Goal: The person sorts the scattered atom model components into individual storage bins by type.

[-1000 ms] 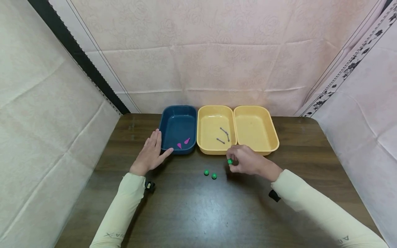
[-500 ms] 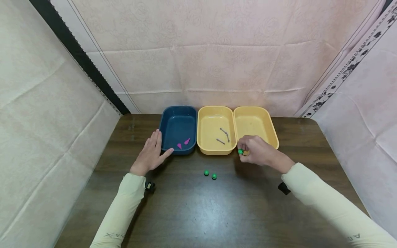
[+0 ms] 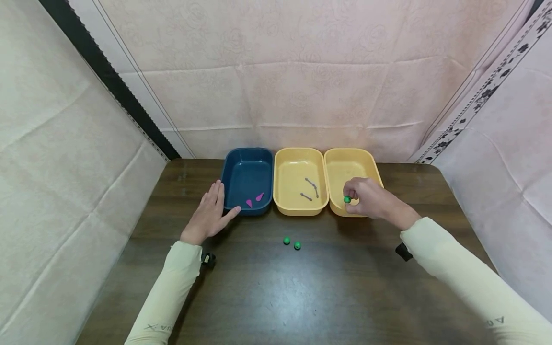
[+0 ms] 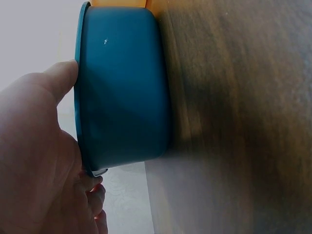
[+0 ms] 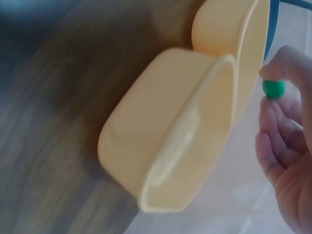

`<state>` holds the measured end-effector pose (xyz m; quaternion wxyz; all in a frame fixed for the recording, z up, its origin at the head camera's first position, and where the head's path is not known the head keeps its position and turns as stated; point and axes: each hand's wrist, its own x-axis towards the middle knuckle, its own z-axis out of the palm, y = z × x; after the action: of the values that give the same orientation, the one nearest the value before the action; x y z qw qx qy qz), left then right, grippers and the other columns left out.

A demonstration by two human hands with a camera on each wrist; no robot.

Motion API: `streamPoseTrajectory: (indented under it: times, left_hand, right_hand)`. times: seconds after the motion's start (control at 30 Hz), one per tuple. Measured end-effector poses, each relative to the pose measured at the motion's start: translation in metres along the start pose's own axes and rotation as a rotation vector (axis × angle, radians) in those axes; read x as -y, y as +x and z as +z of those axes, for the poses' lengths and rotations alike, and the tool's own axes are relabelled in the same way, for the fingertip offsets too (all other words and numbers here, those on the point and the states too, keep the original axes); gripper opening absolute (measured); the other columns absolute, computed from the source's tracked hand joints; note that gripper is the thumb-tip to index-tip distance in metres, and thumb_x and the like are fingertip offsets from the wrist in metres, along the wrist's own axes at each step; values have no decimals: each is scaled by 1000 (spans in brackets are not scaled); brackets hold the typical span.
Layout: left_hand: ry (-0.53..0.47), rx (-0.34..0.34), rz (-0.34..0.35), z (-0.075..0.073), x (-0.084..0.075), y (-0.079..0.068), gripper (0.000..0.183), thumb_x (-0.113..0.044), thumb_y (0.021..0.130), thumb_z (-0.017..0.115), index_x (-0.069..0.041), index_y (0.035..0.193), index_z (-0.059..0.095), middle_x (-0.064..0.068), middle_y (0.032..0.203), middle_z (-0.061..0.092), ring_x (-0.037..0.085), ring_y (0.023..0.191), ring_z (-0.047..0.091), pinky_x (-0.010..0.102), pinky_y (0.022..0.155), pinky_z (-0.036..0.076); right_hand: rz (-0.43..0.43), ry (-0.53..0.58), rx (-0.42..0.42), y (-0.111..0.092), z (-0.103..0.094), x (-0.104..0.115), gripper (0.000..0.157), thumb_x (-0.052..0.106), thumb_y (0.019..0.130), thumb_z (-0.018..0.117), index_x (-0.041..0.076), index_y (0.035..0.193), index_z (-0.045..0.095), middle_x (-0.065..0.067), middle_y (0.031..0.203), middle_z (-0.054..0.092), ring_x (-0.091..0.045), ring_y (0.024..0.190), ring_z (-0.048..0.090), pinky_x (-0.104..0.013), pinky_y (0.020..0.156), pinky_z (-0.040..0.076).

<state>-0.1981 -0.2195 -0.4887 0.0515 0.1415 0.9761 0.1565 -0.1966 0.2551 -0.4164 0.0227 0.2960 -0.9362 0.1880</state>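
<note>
Between thumb and fingertips my right hand (image 3: 368, 199) pinches a small green bead (image 3: 347, 199), held over the front part of the right yellow tray (image 3: 351, 155). In the right wrist view the bead (image 5: 273, 88) sits above that tray's rim. My left hand (image 3: 209, 215) lies with straight fingers along the left side and front corner of the blue tray (image 3: 250, 154). Its thumb (image 4: 63, 78) touches the blue rim in the left wrist view. Two more green beads, one (image 3: 286, 240) beside the other (image 3: 297, 245), lie on the table before the trays.
The three trays stand side by side at the back of the wooden table (image 3: 267, 292). Pink teardrop-shaped pieces (image 3: 259, 197) lie in the blue tray. Thin grey-purple rods (image 3: 306, 196) lie in the middle yellow tray (image 3: 297, 155). A cloth-covered wall (image 3: 293, 96) rises behind.
My right hand has carried the green bead right and away from me, from the front of the middle tray to above the right yellow tray. The left hand has stayed in place.
</note>
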Motion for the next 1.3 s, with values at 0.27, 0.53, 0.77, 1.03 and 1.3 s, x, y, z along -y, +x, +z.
streamPoseTrajectory:
  times: [0.27, 0.53, 0.77, 1.03, 1.3]
  left_hand:
    - [3, 3, 1, 0, 0, 0, 104, -69, 105, 42, 1, 168, 0, 19, 179, -4, 42, 166, 0, 60, 134, 10]
    - [0, 7, 0, 1, 0, 0, 105, -70, 104, 42, 1, 168, -1, 19, 179, -5, 41, 166, 0, 61, 134, 10]
    - [2, 5, 4, 1, -1, 0, 105, -70, 104, 42, 1, 168, -1, 19, 179, -5, 41, 166, 0, 60, 134, 10]
    - [7, -2, 6, 3, 0, -1, 106, -73, 104, 40, 0, 169, 0, 18, 179, -4, 40, 167, 0, 59, 134, 11]
    - [9, -7, 0, 0, 0, -2, 106, -73, 103, 39, 0, 169, -1, 17, 179, -4, 41, 166, 1, 58, 134, 10]
  right_hand:
    - [66, -28, 12, -3, -6, -20, 16, 6, 78, 81, 11, 82, 67, -3, 82, 65, -15, 77, 59, -33, 71, 53]
    - [157, -34, 40, -9, -9, -39, 14, 9, 81, 82, 7, 87, 69, -6, 85, 66, -19, 78, 60, -35, 72, 53]
    - [225, -46, 72, -18, -5, -58, 16, 10, 85, 83, 3, 93, 72, -7, 87, 70, -21, 82, 64, -41, 76, 57]
    - [233, -7, 60, -25, 2, -65, 16, 7, 85, 80, 0, 98, 74, -11, 90, 73, -27, 87, 69, -45, 79, 59]
    - [249, -36, 13, -24, -2, -65, 30, 8, 92, 76, -9, 117, 73, -22, 105, 76, -36, 99, 72, -56, 90, 60]
